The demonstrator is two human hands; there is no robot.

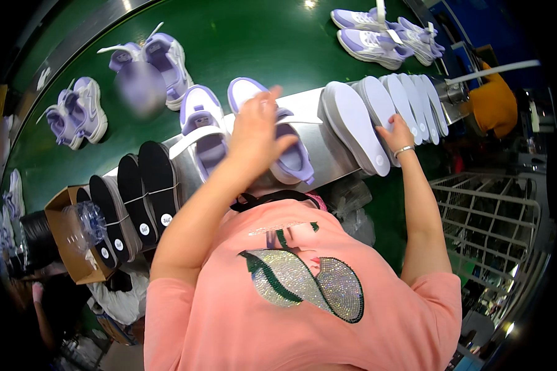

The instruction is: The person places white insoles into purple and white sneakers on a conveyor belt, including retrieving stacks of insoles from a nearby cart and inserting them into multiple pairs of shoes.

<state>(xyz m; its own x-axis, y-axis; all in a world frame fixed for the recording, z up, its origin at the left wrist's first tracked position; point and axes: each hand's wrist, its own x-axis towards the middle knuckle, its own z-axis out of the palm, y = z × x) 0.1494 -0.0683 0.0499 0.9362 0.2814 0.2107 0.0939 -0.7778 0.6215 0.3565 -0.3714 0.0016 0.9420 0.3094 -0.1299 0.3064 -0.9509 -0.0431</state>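
A white and lilac sneaker (206,146) with a white paper strip across it stands on the metal ledge in front of me. Beside it is its mate, a second sneaker (294,162). My left hand (253,137) is over that second sneaker, hiding part of it. Its thumb stands apart from the somewhat blurred fingers, and nothing shows in its grasp. To the right, white insoles stand in several upright stacks, the nearest stack (352,123) being the largest in view. My right hand (399,137) pinches the edge of a white insole (377,99) in the following stack.
Bundles of black insoles (158,179) stand on the left, next to a cardboard box (71,238) with clear plastic inside. More lilac sneakers (84,111) sit on the green surface (247,37), others (371,46) at far right. A wire rack (488,210) stands by my right arm.
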